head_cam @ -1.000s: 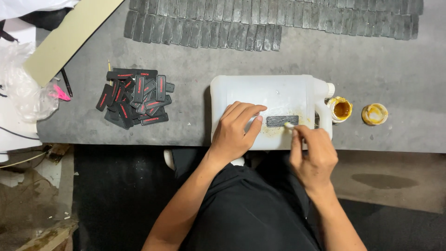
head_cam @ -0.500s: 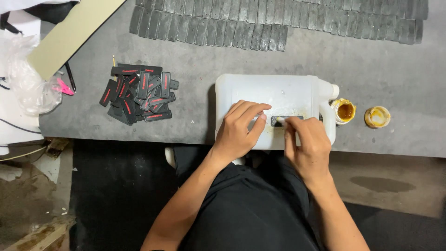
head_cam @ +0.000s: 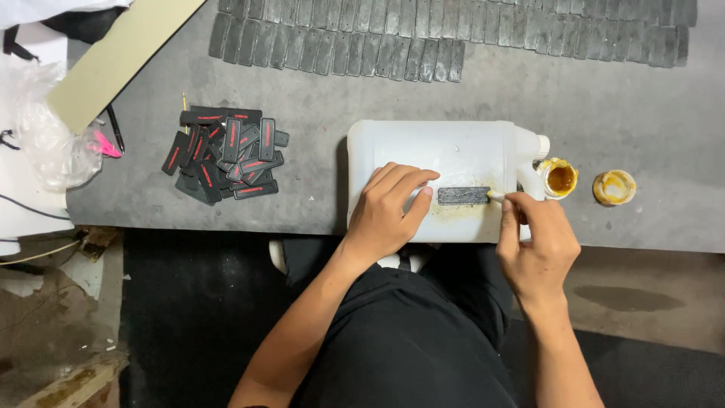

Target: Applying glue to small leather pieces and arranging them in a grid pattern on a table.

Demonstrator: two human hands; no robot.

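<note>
On the grey table (head_cam: 604,98), seen from the head camera, a white plastic jug (head_cam: 438,151) lies on its side near the front edge, its capped neck pointing right. A small dark rectangular patch (head_cam: 463,196) lies flat on the jug's upper face, with yellowish smears around it.

Left hand (head_cam: 389,208): fingers spread and pressed flat on the jug, fingertips just beside the patch's left end, index finger touching or nearly touching it; which one cannot be told.

Right hand (head_cam: 538,242): fingers pinched together on a thin brush (head_cam: 497,196), whose pale tip meets the patch's right end.

Just right of the jug's neck stands a small open pot (head_cam: 559,178) holding amber-coloured glue. Its lid (head_cam: 613,187) lies near it, further right, apart from it.

Left of the jug, well apart, sits a loose pile of black patches with red marks (head_cam: 225,155). Along the far edge of the table, rows of dark grey patches (head_cam: 453,34) lie side by side.

At far left, a pale board (head_cam: 113,60) rests tilted across the table corner, beside a clear plastic bag (head_cam: 45,143).
</note>
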